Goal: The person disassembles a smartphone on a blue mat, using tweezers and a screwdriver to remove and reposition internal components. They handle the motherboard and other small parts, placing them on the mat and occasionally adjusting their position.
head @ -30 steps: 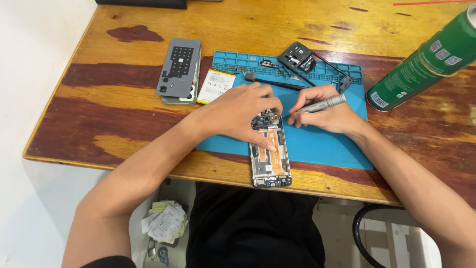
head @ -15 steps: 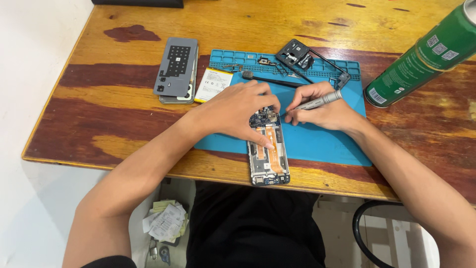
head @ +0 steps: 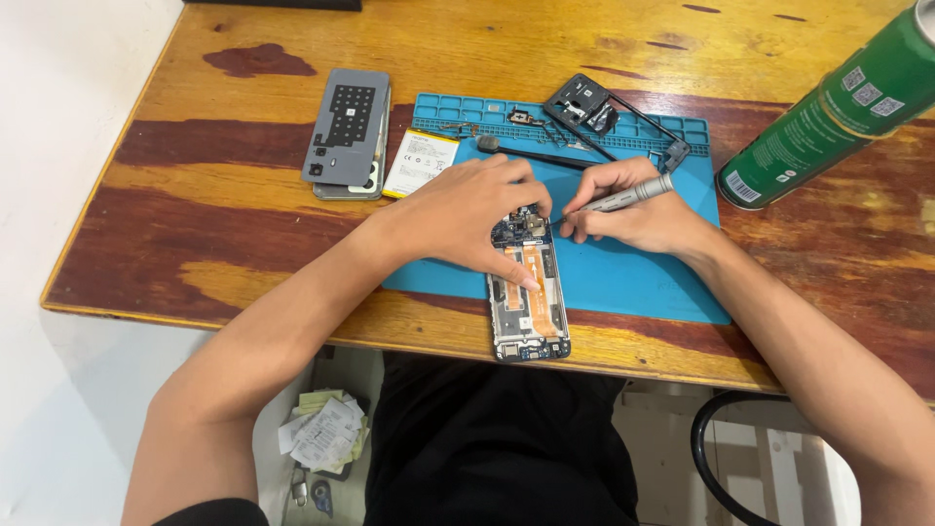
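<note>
My left hand [head: 467,219] presses flat on the opened phone [head: 528,292] lying on the blue mat [head: 633,278] at the table's near edge. My right hand [head: 638,214] pinches the grey screwdriver [head: 623,200]; I'd keep it upright with light pressure, though its tip seems hidden.

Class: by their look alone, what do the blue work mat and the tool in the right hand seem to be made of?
Blue mat: probably silicone or rubber; matte, with moulded compartments along its far edge. Tool in the right hand: seemingly metal; a slim grey barrel with a dull sheen.
</note>
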